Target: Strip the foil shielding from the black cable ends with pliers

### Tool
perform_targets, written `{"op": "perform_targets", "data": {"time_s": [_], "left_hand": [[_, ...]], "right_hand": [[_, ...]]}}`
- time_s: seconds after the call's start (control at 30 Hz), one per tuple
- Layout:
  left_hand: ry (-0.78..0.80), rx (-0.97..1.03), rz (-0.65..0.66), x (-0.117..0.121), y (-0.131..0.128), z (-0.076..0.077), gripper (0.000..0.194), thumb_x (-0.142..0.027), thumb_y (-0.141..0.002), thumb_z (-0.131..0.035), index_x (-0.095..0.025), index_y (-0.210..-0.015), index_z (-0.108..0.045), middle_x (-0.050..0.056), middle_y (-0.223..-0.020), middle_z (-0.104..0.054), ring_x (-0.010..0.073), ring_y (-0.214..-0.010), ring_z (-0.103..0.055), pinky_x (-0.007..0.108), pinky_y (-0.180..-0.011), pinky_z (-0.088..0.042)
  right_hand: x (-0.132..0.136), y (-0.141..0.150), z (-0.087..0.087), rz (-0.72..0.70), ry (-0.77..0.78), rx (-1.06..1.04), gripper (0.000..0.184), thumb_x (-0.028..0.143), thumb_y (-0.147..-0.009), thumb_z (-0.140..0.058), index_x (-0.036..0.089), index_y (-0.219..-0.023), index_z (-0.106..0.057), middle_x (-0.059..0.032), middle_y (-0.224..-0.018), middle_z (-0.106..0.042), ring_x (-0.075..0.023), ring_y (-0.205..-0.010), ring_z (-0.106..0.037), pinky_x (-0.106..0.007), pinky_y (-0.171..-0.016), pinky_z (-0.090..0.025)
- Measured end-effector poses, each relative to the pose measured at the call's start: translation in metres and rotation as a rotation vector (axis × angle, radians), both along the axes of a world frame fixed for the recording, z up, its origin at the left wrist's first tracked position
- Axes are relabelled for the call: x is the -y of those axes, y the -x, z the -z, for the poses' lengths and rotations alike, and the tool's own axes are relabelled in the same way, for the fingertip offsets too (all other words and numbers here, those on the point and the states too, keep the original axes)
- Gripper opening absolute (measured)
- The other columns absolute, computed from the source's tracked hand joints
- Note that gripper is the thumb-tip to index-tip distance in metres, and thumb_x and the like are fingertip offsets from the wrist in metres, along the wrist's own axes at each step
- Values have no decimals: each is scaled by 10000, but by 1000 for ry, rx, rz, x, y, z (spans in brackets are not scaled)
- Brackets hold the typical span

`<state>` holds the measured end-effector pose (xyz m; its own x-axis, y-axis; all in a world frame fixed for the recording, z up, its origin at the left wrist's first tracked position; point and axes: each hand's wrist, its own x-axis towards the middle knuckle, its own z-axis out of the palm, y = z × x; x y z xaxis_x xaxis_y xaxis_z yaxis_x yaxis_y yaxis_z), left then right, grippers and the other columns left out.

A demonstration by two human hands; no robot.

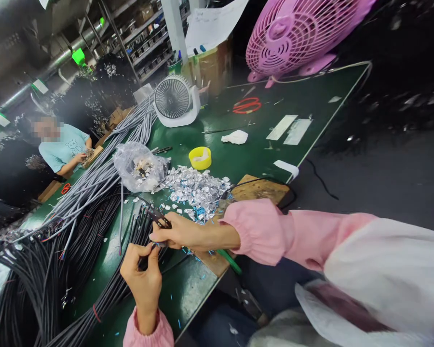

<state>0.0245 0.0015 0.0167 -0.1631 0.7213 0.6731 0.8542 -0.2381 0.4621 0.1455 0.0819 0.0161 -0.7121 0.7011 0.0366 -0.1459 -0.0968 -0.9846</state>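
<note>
My left hand (142, 272) is closed, thumb and fingers pinching the end of a black cable (143, 262) above the table edge. Just beyond it, my right hand (183, 231) grips a slim black tool (159, 218) with small holes along its arms; its exact kind is not clear. Both hands nearly meet at the cable end, and the fingers partly hide that spot. Below and left of them lies a bundle of black cables (110, 291) held by a red tie. A heap of silvery foil scraps (197, 188) with blue bits sits beyond my right hand.
Grey cables (90, 180) run along the left. A plastic bag of scraps (141, 166), a yellow ring-shaped container (200, 158), a white fan (177, 101), a pink fan (296, 36) and a wooden board (260, 189) rest on the green table (253, 144). Another person (67, 144) works across.
</note>
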Motion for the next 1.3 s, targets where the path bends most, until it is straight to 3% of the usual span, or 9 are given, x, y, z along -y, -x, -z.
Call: {"op": "perform_targets", "data": {"time_s": [0.23, 0.37, 0.47, 0.67, 0.73, 0.87, 1.1, 1.2, 1.3], "left_hand": [[113, 132, 65, -1, 4, 1, 214, -250, -717, -596, -172, -527, -536, -36, -485, -485, 82, -431, -456, 184, -408, -363], [249, 457, 158, 2, 11, 4, 209, -268, -677, -631, -168, -518, -539, -45, -466, -435, 72, -372, -408, 186, -346, -330], [304, 566, 166, 4, 16, 9, 214, -302, -699, -621, -163, -554, -548, -37, -479, -449, 72, -362, -396, 191, -327, -324], [361, 561, 172, 2, 19, 11, 239, -356, -705, -616, -152, -581, -600, -31, -448, -441, 74, -366, -380, 195, -328, -312], [394, 518, 209, 1, 19, 7, 229, -352, -709, -603, -156, -591, -622, -23, -459, -454, 80, -374, -391, 200, -334, -316], [309, 339, 240, 1, 15, -2, 224, -289, -724, -576, -179, -528, -573, -13, -492, -472, 98, -441, -445, 205, -399, -365], [131, 241, 130, 2, 7, 3, 176, -253, -712, -593, -185, -553, -564, -12, -504, -493, 111, -453, -475, 215, -421, -379], [166, 307, 114, 2, 10, 8, 184, -283, -718, -591, -181, -566, -568, 2, -532, -531, 124, -481, -507, 227, -442, -395], [232, 353, 136, 1, 14, 10, 199, -306, -738, -578, -176, -588, -598, 2, -536, -536, 122, -479, -497, 226, -431, -379]], "right_hand": [[-3, 5, 6, -51, 180, -117, 356, 356, -662, -634, 169, -510, -372, 102, -401, -296, -15, -333, -230, -173, -337, -183], [-16, -2, -3, 178, 177, -174, 348, 369, -706, -566, 175, -496, -367, 93, -414, -288, -18, -346, -213, -181, -351, -170], [-22, -8, -6, 450, -150, -146, 322, 339, -785, -477, 173, -528, -377, 68, -470, -326, -40, -412, -277, -188, -411, -228], [-11, -9, 4, 86, -882, -78, 116, 177, -755, -511, 137, -647, -517, -1, -646, -478, -81, -582, -397, -212, -532, -294], [-8, -8, 8, 12, -783, -121, 159, 185, -768, -489, 141, -616, -495, 7, -611, -454, -79, -564, -387, -209, -513, -286], [0, 0, 10, -186, -130, -166, 302, 394, -750, -540, 155, -590, -449, 54, -493, -411, -44, -418, -319, -184, -409, -261], [-14, -2, -3, 166, 218, -193, 368, 410, -681, -587, 173, -503, -370, 88, -424, -313, -17, -351, -207, -178, -346, -138], [-21, -11, -5, 405, -103, -186, 347, 384, -781, -497, 168, -530, -394, 64, -478, -343, -38, -401, -268, -187, -392, -216], [-17, -15, 0, 315, -701, -85, 188, 259, -798, -504, 135, -663, -545, 2, -616, -495, -79, -553, -426, -206, -506, -323]]}}
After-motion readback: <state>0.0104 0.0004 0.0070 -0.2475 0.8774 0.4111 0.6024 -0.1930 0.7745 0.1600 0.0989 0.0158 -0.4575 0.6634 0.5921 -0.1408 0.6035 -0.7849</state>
